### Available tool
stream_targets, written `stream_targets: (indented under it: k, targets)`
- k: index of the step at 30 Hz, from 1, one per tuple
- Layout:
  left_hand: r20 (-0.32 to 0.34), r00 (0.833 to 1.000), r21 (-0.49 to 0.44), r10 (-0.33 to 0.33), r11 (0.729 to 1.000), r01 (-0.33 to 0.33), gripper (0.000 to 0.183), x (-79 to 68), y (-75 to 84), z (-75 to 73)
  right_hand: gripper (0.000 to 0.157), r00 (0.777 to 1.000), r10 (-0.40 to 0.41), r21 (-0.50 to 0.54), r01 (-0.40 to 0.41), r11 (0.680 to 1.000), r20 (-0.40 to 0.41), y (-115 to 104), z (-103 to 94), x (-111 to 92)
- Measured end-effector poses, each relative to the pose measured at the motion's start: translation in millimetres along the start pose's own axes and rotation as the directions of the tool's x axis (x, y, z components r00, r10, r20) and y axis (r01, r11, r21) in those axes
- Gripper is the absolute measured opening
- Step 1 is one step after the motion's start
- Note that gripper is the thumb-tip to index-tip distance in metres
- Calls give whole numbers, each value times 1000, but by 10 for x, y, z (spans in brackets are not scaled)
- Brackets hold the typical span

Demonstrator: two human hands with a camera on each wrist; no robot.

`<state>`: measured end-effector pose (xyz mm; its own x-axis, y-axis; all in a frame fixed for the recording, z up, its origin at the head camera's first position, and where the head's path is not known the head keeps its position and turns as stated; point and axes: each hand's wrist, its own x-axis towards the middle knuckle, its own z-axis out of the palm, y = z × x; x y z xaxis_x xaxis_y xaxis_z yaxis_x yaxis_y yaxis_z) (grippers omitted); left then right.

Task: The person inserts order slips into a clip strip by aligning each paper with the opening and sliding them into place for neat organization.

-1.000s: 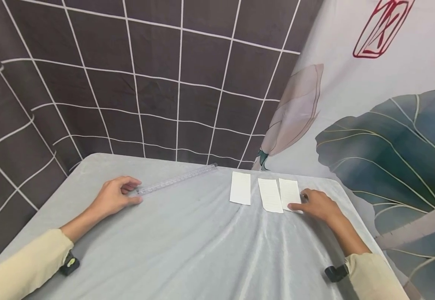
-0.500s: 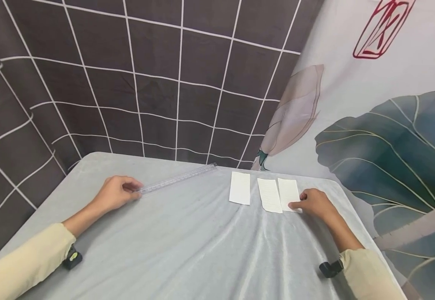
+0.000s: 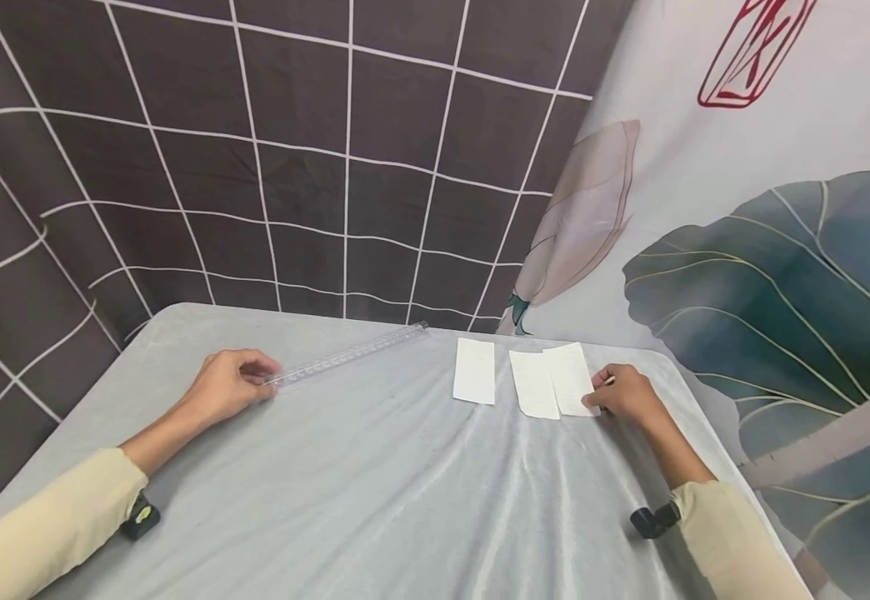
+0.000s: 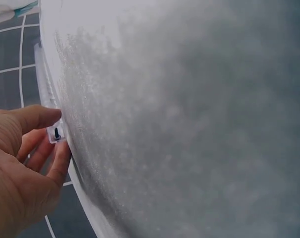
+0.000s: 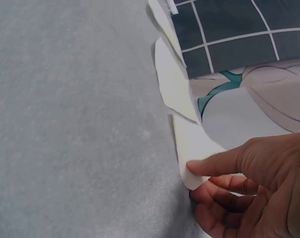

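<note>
My left hand (image 3: 228,385) pinches the near end of a clear plastic ruler (image 3: 352,353) between thumb and fingers. The ruler slants away toward the back edge of the table; its end, with a small dark slot, shows in the left wrist view. On the right, my right hand (image 3: 626,393) pinches the lower right corner of a white paper slip (image 3: 572,375), thumb on top and fingers beneath. That slip overlaps the edge of a middle paper slip (image 3: 531,387). A third paper slip (image 3: 474,371) lies a little apart to the left.
A grey cloth with folds covers the table (image 3: 375,475). Behind it hangs a dark curtain with white grid lines (image 3: 292,192), and at the right a white cloth printed with a large leaf (image 3: 765,267).
My left fingers have closed on the ruler's end. My right hand has taken the right slip's corner, and the slip has shifted up and left over its neighbour. The head view has shifted slightly.
</note>
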<state>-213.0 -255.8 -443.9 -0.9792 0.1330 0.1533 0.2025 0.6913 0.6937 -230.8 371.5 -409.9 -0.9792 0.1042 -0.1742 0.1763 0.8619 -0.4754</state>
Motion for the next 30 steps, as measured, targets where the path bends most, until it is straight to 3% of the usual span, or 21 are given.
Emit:
stream_targets:
  k: [7, 16, 30]
  targets:
    - [9, 999, 1, 32, 999, -32, 26, 0, -16, -11, 44, 999, 42, 104, -41, 994, -1, 14, -3, 42]
    - [-2, 1000, 23, 25, 999, -25, 28, -26, -33, -26, 51, 997, 72, 282, -64, 957, -17, 75, -68, 70]
    - [20, 999, 38, 43, 998, -44, 26, 21, -56, -37, 53, 993, 120, 367, -113, 923, 4, 118, -168, 37]
